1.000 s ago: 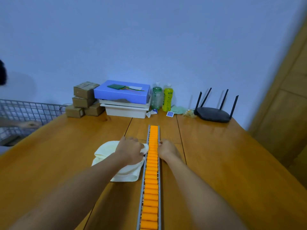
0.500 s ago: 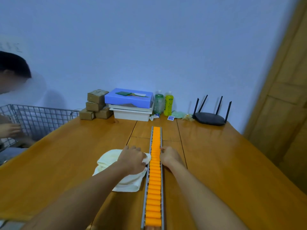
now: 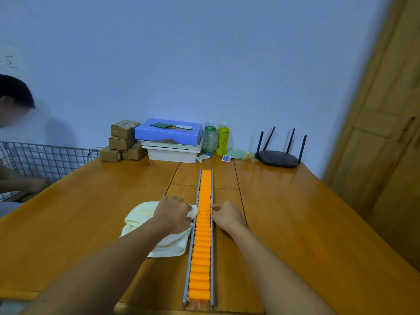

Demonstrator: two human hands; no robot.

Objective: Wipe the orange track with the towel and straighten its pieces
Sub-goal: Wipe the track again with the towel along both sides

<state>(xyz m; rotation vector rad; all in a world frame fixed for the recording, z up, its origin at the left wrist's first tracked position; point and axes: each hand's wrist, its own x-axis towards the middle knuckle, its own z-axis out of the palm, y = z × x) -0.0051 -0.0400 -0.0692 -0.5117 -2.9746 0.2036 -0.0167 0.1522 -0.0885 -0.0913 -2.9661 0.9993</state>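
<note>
Handling, towel (image 3: 145, 220): soft, light and limp by the look of it; it will bunch and drag rather than slide flat, so it is best taken in a full fistful near the edge closest to the track.
Handling, orange track (image 3: 203, 228): judged stiff along its grey side rails but loose in its orange pieces, which likely shift if pushed; better pressed from the rails than pinched by a single piece.
Look, track: a long narrow strip of close-set orange blocks between two grey rails, running straight away from the camera down the middle of the wooden table (image 3: 306, 223); the row reads fairly even from the head view.
Look, towel: pale cream, crumpled in folds, lying on the table just left of the track and touching its rail.
Left hand (image 3: 173, 213): fingers curled down over the towel's near corner, gripping it against the track's left rail.
Right hand (image 3: 227, 215): fingers bent, tips resting on the right rail, holding nothing loose.
Step in hand: probably steadying the track while the wipe begins.
</note>
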